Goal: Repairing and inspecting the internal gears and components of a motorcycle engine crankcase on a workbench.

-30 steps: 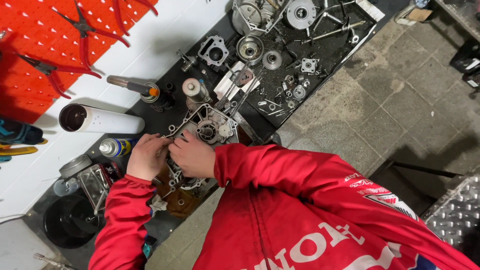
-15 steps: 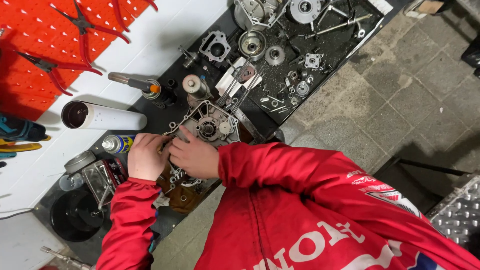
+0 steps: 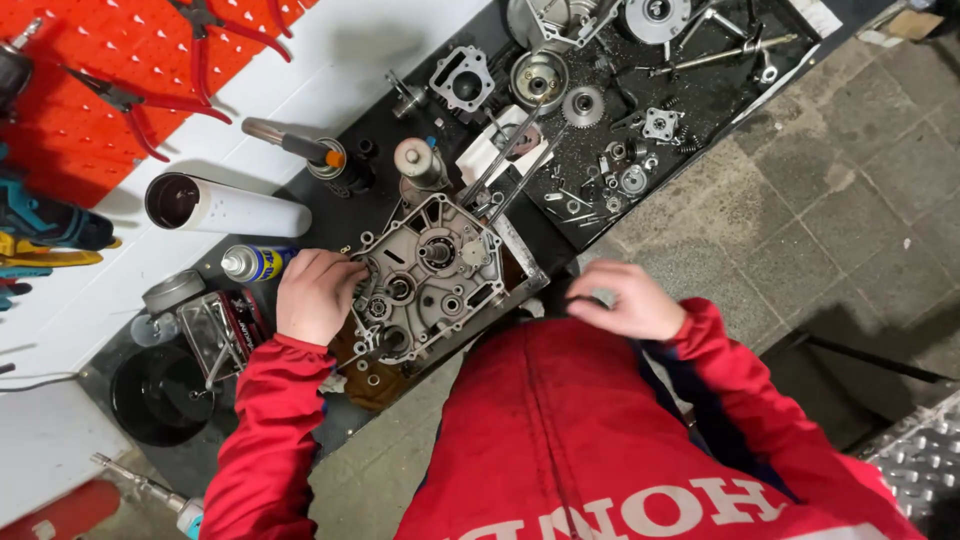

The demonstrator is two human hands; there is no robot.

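Since a moment ago, my right hand (image 3: 625,300) has left the engine crankcase (image 3: 430,285), fingers curled at its three o'clock; my left hand (image 3: 318,296) grips its nine o'clock edge, steadying it.

engine case (image 3: 430,285): dull cast metal | bench (image 3: 700,110): matt black | floor (image 3: 830,180): rough, probably stone
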